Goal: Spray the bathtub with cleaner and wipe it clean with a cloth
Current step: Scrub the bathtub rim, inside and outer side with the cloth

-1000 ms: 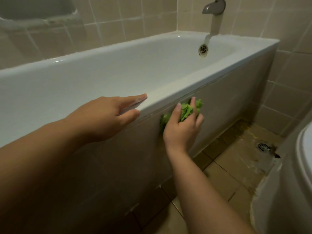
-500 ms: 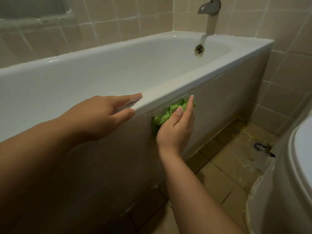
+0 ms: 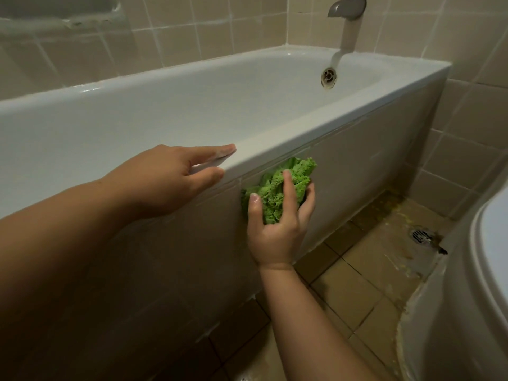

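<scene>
A white bathtub (image 3: pixel 288 144) runs across the view, its tiled front panel facing me. My left hand (image 3: pixel 165 177) rests flat on the tub's near rim, fingers straight over the edge. My right hand (image 3: pixel 277 221) holds a crumpled green cloth (image 3: pixel 277 188) against the tiled front panel just below the rim, with thumb and fingers curled round it. No spray bottle is in view.
A grey tap (image 3: pixel 347 8) and an overflow drain (image 3: pixel 329 76) sit at the tub's far end. A floor drain (image 3: pixel 422 237) lies in the stained tiled floor at right. A white toilet (image 3: pixel 481 270) fills the right edge. Beige wall tiles surround the tub.
My right hand has slid the green cloth a little down the front panel and the fingers have spread and curled round it. My left hand stays on the rim.
</scene>
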